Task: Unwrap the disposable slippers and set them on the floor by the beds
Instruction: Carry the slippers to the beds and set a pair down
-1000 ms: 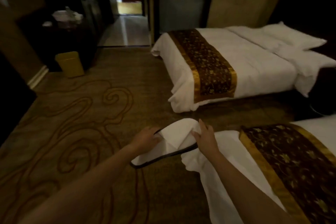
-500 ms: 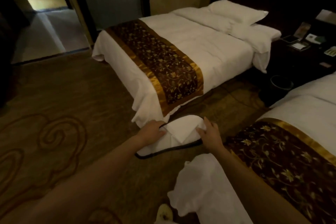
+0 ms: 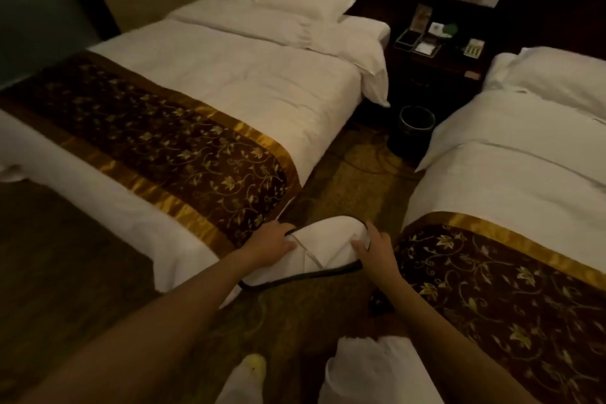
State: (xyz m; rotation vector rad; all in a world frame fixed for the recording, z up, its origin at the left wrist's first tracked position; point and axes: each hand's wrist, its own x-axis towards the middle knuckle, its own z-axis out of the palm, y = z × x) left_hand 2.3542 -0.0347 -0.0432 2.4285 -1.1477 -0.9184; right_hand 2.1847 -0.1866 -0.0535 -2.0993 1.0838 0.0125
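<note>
Both arms reached forward over the carpet [image 3: 344, 174] in the aisle between two beds. The left hand [image 3: 273, 244] gripped the near-left edge of a white slipper [image 3: 324, 249] with dark piping, its fingers curled over the rim, while the right hand [image 3: 373, 251] pinched the slipper's right side, thumb on the upper and fingers spread along the toe. The slipper was held in the air, tilted, between the foot corners of the left bed [image 3: 229, 82] and the right bed [image 3: 524, 174], not on the floor. Each bed carried a brown and gold runner [image 3: 157, 141] across white bedding. At the far end of the aisle a dark wastebasket [image 3: 414, 128] stood on the carpet before a nightstand [image 3: 439, 59] holding small items too dim to identify. At the bottom edge, white fabric [image 3: 377, 371] and a pale yellowish toe [image 3: 254, 366] showed below the arms.
</note>
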